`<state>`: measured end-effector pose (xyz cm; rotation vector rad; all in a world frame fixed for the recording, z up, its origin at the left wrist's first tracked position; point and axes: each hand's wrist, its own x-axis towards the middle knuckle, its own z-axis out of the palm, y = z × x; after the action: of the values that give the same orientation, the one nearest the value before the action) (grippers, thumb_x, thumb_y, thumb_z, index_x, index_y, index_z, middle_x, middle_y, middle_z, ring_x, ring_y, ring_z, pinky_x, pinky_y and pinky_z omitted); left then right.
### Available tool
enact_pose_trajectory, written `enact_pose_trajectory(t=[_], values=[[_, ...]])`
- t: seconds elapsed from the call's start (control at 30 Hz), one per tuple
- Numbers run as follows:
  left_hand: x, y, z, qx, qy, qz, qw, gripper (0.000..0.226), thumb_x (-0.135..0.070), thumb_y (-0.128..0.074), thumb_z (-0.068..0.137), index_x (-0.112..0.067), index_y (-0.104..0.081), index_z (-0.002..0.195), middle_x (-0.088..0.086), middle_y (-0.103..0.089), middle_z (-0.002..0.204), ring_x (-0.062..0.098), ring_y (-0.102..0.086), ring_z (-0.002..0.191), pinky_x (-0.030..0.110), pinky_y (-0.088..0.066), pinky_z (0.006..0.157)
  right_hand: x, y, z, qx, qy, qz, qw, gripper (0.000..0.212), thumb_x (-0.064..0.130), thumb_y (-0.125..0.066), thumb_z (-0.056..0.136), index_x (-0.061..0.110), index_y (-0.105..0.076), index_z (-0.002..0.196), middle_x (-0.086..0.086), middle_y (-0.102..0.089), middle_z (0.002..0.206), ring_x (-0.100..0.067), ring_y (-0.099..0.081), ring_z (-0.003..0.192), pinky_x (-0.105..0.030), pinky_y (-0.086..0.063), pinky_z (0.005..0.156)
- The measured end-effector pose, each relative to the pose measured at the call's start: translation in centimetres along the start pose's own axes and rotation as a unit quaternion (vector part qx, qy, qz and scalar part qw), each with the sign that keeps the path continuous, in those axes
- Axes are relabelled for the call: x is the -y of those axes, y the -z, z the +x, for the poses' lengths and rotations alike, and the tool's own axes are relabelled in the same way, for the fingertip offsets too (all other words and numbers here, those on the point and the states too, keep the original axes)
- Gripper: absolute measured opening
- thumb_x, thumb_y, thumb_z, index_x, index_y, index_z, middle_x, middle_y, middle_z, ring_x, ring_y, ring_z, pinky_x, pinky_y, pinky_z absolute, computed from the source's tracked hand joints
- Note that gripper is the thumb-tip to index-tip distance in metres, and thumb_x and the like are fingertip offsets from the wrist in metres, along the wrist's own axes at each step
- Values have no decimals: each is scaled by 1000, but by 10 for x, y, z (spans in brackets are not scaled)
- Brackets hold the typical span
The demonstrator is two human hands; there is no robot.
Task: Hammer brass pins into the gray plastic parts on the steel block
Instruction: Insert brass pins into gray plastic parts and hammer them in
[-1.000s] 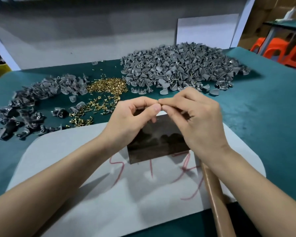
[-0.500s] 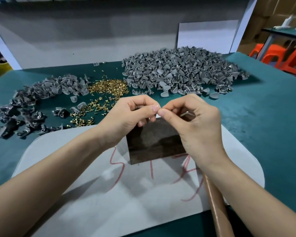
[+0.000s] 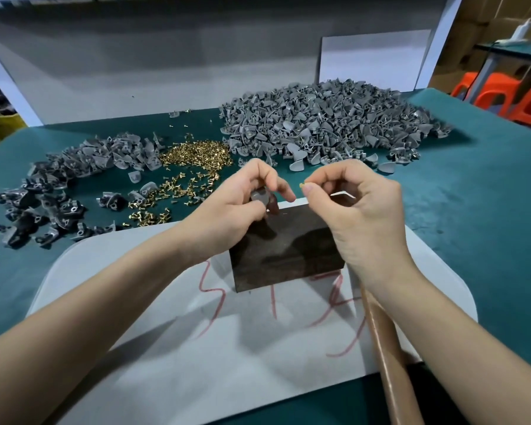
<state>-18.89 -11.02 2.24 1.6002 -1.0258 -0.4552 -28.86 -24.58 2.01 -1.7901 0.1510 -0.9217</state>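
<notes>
Pinching a tiny brass pin (image 3: 301,184) between thumb and forefinger, the right hand (image 3: 362,210) has its other fingers curled in loosely. The left hand (image 3: 239,207) grips a gray part (image 3: 259,197) with thumb and fingertips, right over the far left corner of the steel block (image 3: 285,250); can't tell if the part actually touches it. Pin and part are close, with a small gap between them.

The block sits on a white board (image 3: 135,332) with red scribbles (image 3: 210,289) on it. A hammer handle (image 3: 383,348) runs under the right forearm, head hidden.

Further out on the green table (image 3: 488,225) there's a loose pin pile (image 3: 196,153) in the middle, a big heap (image 3: 328,121) of gray parts back right, and a smaller heap (image 3: 105,154) off to the left.
</notes>
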Motion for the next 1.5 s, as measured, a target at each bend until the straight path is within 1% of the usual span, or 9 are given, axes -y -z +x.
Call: enact_pose_trajectory(t=[0.17, 0.33, 0.47, 0.63, 0.77, 0.93, 1.23, 1.33, 1.5], values=[[3, -1, 0, 5, -20, 70, 997, 43, 26, -30, 85, -14, -41, 94, 8, -60, 104, 11, -55, 86, 21, -45, 77, -5, 2, 6, -11, -34, 16, 999, 26, 2, -71, 77, 24, -63, 66, 8, -57, 64, -1, -48, 58, -12, -39, 59], [0, -4, -1, -16, -20, 86, 996, 23, 9, -59, 86, -9, -55, 99, 11, -63, 101, 22, -64, 93, 29, -51, 91, -9, 5, 10, -1, -63, 34, 997, 24, 4, -72, 77, 23, -64, 64, 13, -54, 53, -2, -47, 53, -16, -38, 56], [-2, -6, -2, -78, -1, 92, 993, 23, -5, -74, 75, -14, -68, 95, 14, -70, 96, 11, -62, 78, 24, -54, 85, -8, 5, 9, 30, -63, 37, 997, 23, 2, -71, 78, 20, -64, 65, 9, -53, 55, -1, -44, 52, -11, -35, 53], [-2, -4, -1, -77, 16, 100, 992, 37, -4, -74, 75, -31, -66, 99, -3, -65, 99, 8, -64, 81, 19, -52, 86, -4, 6, 9, 79, -69, 23, 994, 25, 0, -70, 78, 19, -64, 64, 6, -52, 57, -2, -44, 53, -10, -35, 53], [-3, -4, -2, -38, -3, 124, 992, 41, 0, -67, 83, -27, -62, 114, -5, -68, 94, 9, -65, 80, 20, -52, 84, -3, 7, 10, 109, -62, -7, 992, 22, 0, -71, 77, 18, -65, 65, 8, -53, 57, -1, -45, 54, -11, -37, 54], [-6, -1, 0, -11, 19, 109, 994, 19, 1, -68, 81, -12, -58, 90, 3, -71, 84, 8, -67, 79, 18, -54, 78, -5, 9, 11, 165, -66, -78, 981, 22, 6, -73, 75, 22, -65, 63, 9, -55, 59, -2, -46, 54, -15, -36, 56], [-5, 4, 1, 0, 83, 40, 996, 24, 1, -70, 78, -22, -73, 85, 8, -75, 91, 12, -66, 83, 28, -54, 86, -15, 8, 11, 178, -63, -168, 968, 24, 13, -76, 73, 30, -64, 61, 1, -67, 72, -15, -58, 74, -25, -43, 68], [-5, 3, 1, 5, 64, 27, 998, 23, 4, -69, 78, -16, -70, 90, -4, -74, 82, 5, -66, 78, 16, -52, 78, -16, 7, 10, 176, -60, -181, 966, 25, 13, -75, 73, 31, -62, 62, -2, -66, 80, -20, -56, 88, -24, -39, 77], [-6, 0, 1, 1, 46, 10, 999, 22, 10, -65, 79, -10, -64, 90, -4, -66, 73, 6, -61, 64, 15, -52, 67, -18, 2, 6, 156, -40, -228, 960, 17, 12, -73, 72, 25, -63, 66, 8, -54, 99, -15, -39, 112, 2, -17, 85]])
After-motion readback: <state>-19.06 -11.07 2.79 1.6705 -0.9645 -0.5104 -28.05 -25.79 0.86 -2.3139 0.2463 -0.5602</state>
